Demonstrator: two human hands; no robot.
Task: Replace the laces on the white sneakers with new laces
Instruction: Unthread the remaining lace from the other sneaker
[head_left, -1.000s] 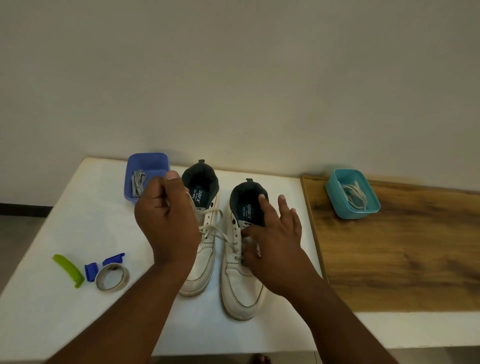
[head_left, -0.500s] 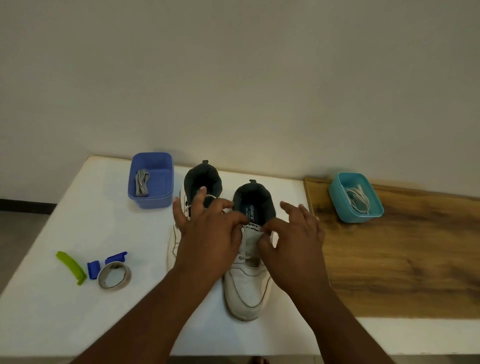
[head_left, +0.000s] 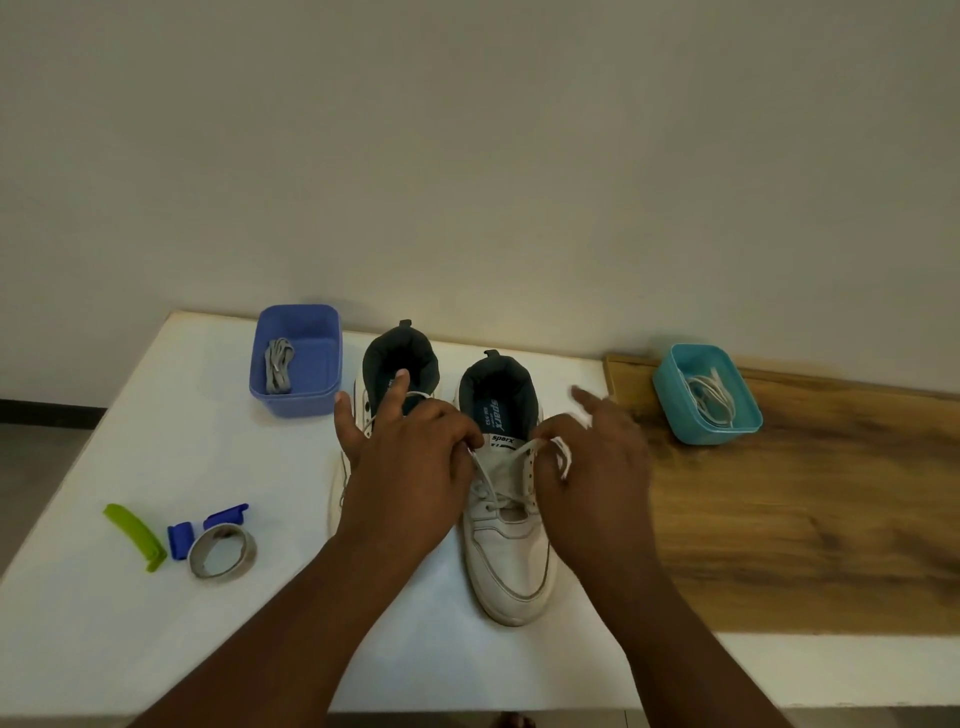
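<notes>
Two white sneakers stand side by side on the white table (head_left: 130, 467), toes toward me. The right sneaker (head_left: 511, 566) is in full view, its white lace (head_left: 485, 480) loosened at the top eyelets. My left hand (head_left: 410, 467) pinches one lace end beside the tongue and covers most of the left sneaker (head_left: 400, 353). My right hand (head_left: 592, 467) pinches the other lace end at the shoe's right side. A blue tub (head_left: 298, 364) holds grey laces (head_left: 278, 364). A teal tub (head_left: 706, 395) holds white laces (head_left: 711, 397).
At the table's left front lie a green clip (head_left: 136, 535), two small blue pieces (head_left: 181, 540) and a roll of tape (head_left: 222, 551). A wooden board (head_left: 805, 519) covers the right side under the teal tub. A plain wall rises right behind the table.
My left hand crossed from the left sneaker to the right one. Both hands took hold of its lace ends and drew them apart, loosening the top of the lacing.
</notes>
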